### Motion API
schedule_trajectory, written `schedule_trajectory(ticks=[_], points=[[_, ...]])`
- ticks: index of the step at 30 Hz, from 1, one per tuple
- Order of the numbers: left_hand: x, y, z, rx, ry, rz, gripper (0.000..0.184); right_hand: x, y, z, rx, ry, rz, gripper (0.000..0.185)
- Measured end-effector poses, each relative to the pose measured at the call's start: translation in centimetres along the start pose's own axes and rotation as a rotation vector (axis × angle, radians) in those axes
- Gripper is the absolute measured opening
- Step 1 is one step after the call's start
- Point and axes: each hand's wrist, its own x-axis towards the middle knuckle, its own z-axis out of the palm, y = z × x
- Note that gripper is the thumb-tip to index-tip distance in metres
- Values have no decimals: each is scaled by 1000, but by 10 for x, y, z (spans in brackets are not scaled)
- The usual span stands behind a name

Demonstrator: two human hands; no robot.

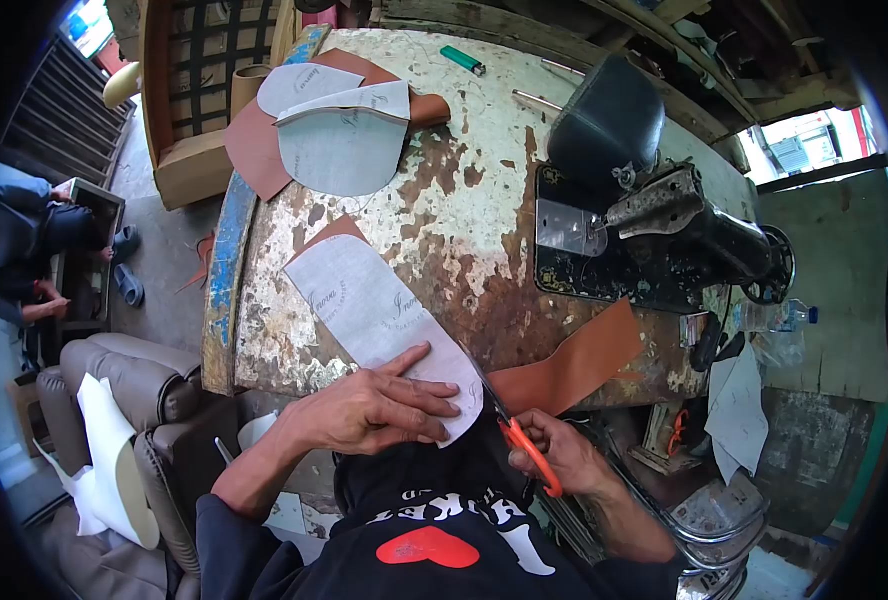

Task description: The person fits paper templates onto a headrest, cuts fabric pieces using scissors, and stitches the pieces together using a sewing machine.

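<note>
My left hand [384, 405] lies with fingers stretched over a long leather piece [364, 295], whose pale printed backing faces up. The rounded near end of this piece hangs past the table's front edge. My right hand [561, 452] grips a pair of scissors [530, 455] with orange handles. Their blades sit along the right edge of the piece, close to its rounded end; I cannot tell how far apart they are. Just right of the blades lies a brown leather strip [574, 362], brown side up.
On the worn table [464, 240] stands a black sewing machine [664, 235] at the right. Several cut leather pieces [339, 150] and a green lighter [463, 60] lie toward the back. A plastic bottle [774, 316] is at the far right. Another person [24, 240] sits at the left.
</note>
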Motion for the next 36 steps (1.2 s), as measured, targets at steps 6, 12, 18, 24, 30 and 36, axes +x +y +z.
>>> schedule_trajectory(ticks=[6,12,18,24,30,36], points=[[-1,-1,0,6,-12,2,25,2,5,1,5,49,54,53],[0,1,-2,16,-29,2,26,6,11,4,70,53,39,52],[-2,3,-3,13,-34,-1,25,9,4,4,63,69,4,50],[-8,1,-11,46,-19,-43,21,2,7,-3,192,23,-28,37],[-27,2,-51,192,83,-144,15,-17,23,-33,524,326,-238,48],[48,19,17,515,372,-93,40,-6,45,-59,805,439,-482,44]])
